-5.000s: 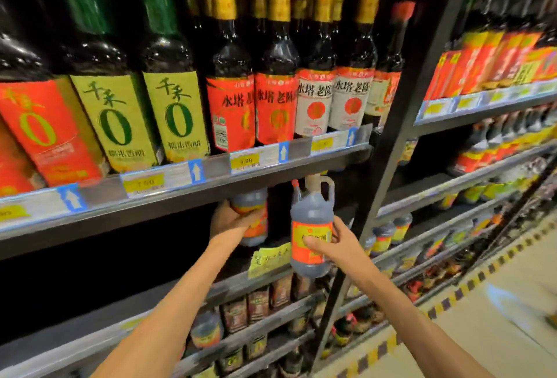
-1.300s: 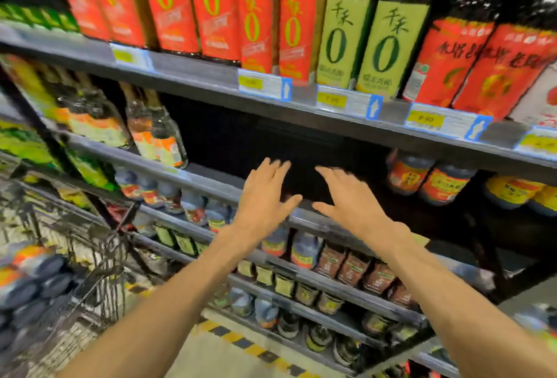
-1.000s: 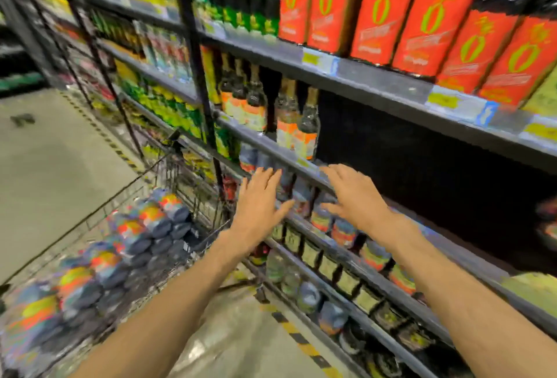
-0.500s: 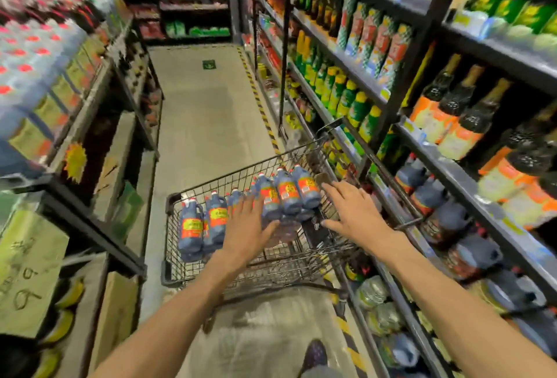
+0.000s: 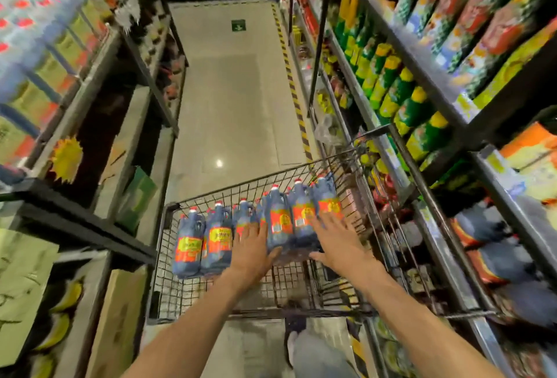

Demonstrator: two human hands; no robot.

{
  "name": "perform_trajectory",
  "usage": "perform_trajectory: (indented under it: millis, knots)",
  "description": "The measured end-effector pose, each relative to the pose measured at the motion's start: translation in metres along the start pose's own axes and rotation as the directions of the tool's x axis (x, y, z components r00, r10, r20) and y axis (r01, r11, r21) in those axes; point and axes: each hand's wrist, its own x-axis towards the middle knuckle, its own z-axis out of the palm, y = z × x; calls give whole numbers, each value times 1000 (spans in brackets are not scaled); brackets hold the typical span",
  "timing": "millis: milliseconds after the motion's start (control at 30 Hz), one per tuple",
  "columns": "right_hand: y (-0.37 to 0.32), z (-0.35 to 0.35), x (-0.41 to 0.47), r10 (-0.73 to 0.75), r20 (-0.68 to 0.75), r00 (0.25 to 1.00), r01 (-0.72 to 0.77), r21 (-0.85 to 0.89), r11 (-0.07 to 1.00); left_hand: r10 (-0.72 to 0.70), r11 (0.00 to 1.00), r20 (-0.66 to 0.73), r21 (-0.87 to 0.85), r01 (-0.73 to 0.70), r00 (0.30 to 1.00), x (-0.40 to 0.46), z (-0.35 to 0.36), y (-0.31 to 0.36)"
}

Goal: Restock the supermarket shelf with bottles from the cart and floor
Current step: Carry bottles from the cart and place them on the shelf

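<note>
- Step in hand looks like picking the next bottles [image 5: 278,224] out of the cart [image 5: 168,257]; best to take one by its handle or neck in each hand and lift straight up, clear of the wire rim
- Bottles stand upright in a row inside the cart, toward its far side
- Left hand [image 5: 251,252] reaches over the cart, fingers spread flat, holding nothing
- Right hand [image 5: 339,245], also over the cart, is spread too, fingertips at a bottle label

Both hands, left hand [image 5: 251,249] and right hand [image 5: 337,243], reach flat-fingered over bottles [image 5: 280,224] in the wire cart [image 5: 168,257]
</note>
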Motion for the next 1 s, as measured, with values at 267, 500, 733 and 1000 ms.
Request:
perform_trajectory:
  millis: [267,500,733,1000]
  knots:
    - [41,23,64,-13,100,995,1,113,994,-211,922,281,-260,286,936,100,45,18]
    - [56,35,86,61,174,983,-114,311,943,-524,631,339,-461,624,781,143,89,26]
    - [52,48,113,167,249,954,-267,450,853,-483,479,341,-668,569,806,139,77,10]
    - [8,84,175,482,280,831,-557,437,706,-510,391,246,-788,477,824,83,37,-14]
